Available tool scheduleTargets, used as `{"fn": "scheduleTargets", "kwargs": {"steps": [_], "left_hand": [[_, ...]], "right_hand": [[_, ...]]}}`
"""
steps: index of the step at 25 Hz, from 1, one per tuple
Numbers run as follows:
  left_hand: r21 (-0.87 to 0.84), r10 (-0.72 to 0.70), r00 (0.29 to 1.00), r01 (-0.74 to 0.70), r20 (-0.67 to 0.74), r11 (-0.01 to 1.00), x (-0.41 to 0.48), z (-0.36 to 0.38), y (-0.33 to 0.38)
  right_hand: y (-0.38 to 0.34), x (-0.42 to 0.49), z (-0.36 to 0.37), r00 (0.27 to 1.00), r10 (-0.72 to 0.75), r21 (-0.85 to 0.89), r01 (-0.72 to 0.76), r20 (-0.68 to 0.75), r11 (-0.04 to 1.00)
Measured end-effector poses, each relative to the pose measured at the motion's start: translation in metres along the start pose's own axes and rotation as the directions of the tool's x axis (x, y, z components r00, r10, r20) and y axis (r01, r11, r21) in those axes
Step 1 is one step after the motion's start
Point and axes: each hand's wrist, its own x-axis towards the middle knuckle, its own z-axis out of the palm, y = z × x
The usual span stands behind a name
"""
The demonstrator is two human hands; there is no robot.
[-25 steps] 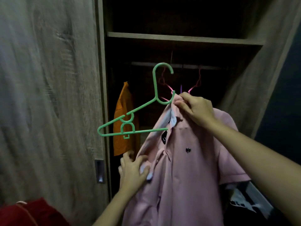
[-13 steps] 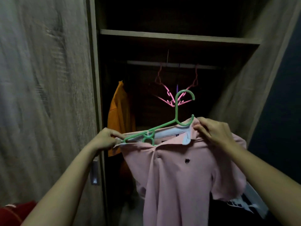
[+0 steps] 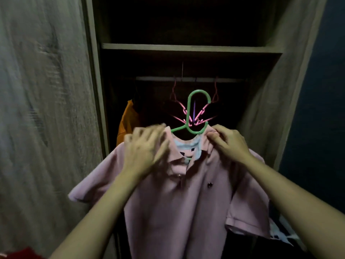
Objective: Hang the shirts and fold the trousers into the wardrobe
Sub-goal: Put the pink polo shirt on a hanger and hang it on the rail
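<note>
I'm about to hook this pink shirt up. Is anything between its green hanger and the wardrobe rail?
Nothing visible blocks the way up to the rail. Empty pink hangers hang at its middle, straight behind the hook of the green hanger that carries the pink shirt, and an orange shirt hangs at the left end.

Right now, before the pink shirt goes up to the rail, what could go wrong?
The right hand pinches only the pink shirt, and the blurred left hand lies on it, so the green hanger may tip. Its hook could snag the pink hangers crowding the rail.
</note>
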Motion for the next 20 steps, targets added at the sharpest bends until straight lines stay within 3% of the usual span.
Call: {"fn": "scheduleTargets", "kwargs": {"steps": [2,5,7,10,12,15,18,20], "left_hand": [[0.071,-0.068,0.991,0.06,0.114,0.996,0.01,-0.018,-0.023],[-0.104,-0.022,0.919,0.068,0.394,0.992,0.019,-0.027,-0.043],[-0.203,-0.034,0.943,0.106,0.332,0.973,0.021,-0.03,-0.054],[-0.189,-0.126,0.968,0.168,0.216,0.967,0.023,-0.04,-0.071],[-0.19,-0.172,0.963,0.212,0.206,0.959,0.023,-0.045,-0.079],[-0.194,-0.181,0.953,0.231,0.244,0.953,0.019,-0.044,-0.083],[-0.313,-0.146,0.955,0.225,0.257,0.923,0.018,-0.043,-0.087],[-0.339,-0.185,0.958,0.252,0.218,0.906,0.016,-0.045,-0.094]], "right_hand": [[0.003,0.004,-0.004,1.0,-0.016,0.052,0.017,-0.02,0.999],[-0.004,0.008,-0.005,0.997,-0.081,0.058,0.081,-0.001,0.995],[-0.004,0.007,-0.008,0.993,-0.121,-0.033,0.12,-0.004,0.992],[0.012,-0.002,-0.018,0.996,-0.076,-0.159,0.068,-0.042,0.985],[0.032,-0.01,-0.022,0.996,-0.02,-0.114,0.031,0.091,0.993],[0.047,-0.013,-0.022,0.959,-0.056,0.047,0.045,0.277,0.998],[0.053,-0.013,-0.026,0.99,-0.009,0.182,-0.018,0.144,0.983],[0.06,-0.02,-0.03,0.989,0.066,0.182,-0.09,0.134,0.979]]}}
